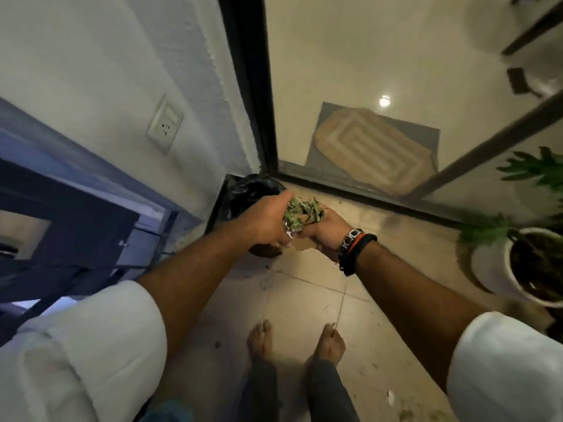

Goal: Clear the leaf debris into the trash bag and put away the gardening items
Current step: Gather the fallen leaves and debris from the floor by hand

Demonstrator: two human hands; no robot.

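Note:
A bunch of green and dry leaf debris (301, 215) is cupped between both of my hands at mid-frame. My left hand (268, 222) closes over its left side and my right hand (326, 231), with bracelets at the wrist, holds it from the right and below. Just beyond and left of my hands, a black trash bag (248, 193) stands open in the corner by the wall. Small leaf bits lie scattered on the tiled floor (304, 300) near my bare feet. A dark round object (265, 251) shows partly under my left hand; I cannot tell what it is.
A white pot (515, 269) with a green plant stands at the right. A sliding glass door with a dark frame (350, 185) runs ahead, a mat behind it. A white wall with a socket (164, 123) and a dark railing (76, 233) bound the left.

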